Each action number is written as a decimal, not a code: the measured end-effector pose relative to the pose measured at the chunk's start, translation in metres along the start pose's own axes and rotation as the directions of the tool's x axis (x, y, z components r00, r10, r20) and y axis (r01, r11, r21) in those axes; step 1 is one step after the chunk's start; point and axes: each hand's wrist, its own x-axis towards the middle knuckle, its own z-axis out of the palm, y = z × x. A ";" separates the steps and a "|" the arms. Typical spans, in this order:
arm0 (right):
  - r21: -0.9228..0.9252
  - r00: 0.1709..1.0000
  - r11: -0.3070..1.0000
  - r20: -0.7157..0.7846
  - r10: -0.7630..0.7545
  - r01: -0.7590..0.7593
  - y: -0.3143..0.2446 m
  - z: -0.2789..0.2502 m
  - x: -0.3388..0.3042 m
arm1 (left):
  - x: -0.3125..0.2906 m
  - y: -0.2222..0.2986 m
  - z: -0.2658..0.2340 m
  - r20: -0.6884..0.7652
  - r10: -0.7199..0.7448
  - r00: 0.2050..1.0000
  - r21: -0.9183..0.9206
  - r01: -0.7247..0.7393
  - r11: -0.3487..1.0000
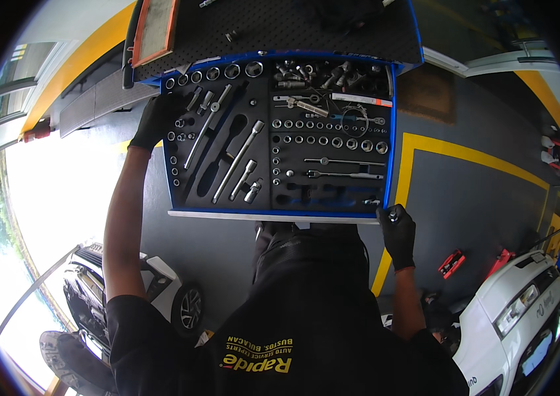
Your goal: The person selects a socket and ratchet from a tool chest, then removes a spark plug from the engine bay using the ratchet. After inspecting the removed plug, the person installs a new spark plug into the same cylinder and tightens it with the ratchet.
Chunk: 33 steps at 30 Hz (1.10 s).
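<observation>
An open blue tool drawer (273, 216) with black foam trays lies in front of me. My left hand (154, 123), in a black glove, is at the drawer's left edge beside the small sockets; its fingers blend into the dark foam. By the front right corner, my gloved right hand (399, 236) is closed around a small shiny metal piece that looks like a socket (393, 215). The left tray holds large sockets (232, 71), a long extension bar (239, 162) and a shorter extension (244, 179). Rows of sockets (337, 142) and a long-handled drive tool (346, 175) fill the right tray.
Loose sockets (343, 74) crowd the back right compartment. Above the drawer, the cabinet's black top (280, 30) bears an orange-framed panel (156, 30). Cars stand behind me on both sides, a white one (498, 323) at right. A red case (452, 264) lies on the floor.
</observation>
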 end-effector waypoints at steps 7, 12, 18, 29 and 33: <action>0.018 0.998 0.999 0.027 0.048 -0.048 -0.010 -0.003 -0.001 | 0.000 0.009 0.017 0.006 0.112 0.994 0.422 -0.104 0.901; -0.024 1.000 1.000 -0.013 -0.001 0.001 -0.006 0.001 -0.003 | -0.004 0.028 0.040 0.004 -0.014 1.000 0.489 0.011 0.872; 0.022 0.999 0.999 -0.001 0.034 -0.034 0.006 0.002 0.000 | 0.014 -0.005 0.019 0.151 0.179 0.972 0.393 -0.225 0.892; -0.084 1.000 0.996 0.020 -0.012 0.014 0.001 0.000 0.001 | 0.030 0.003 0.001 0.200 0.254 0.946 0.458 -0.320 0.829; -0.047 1.000 0.999 0.017 -0.012 0.012 0.000 0.001 0.006 | 0.029 0.000 0.004 0.193 0.221 0.956 0.463 -0.287 0.839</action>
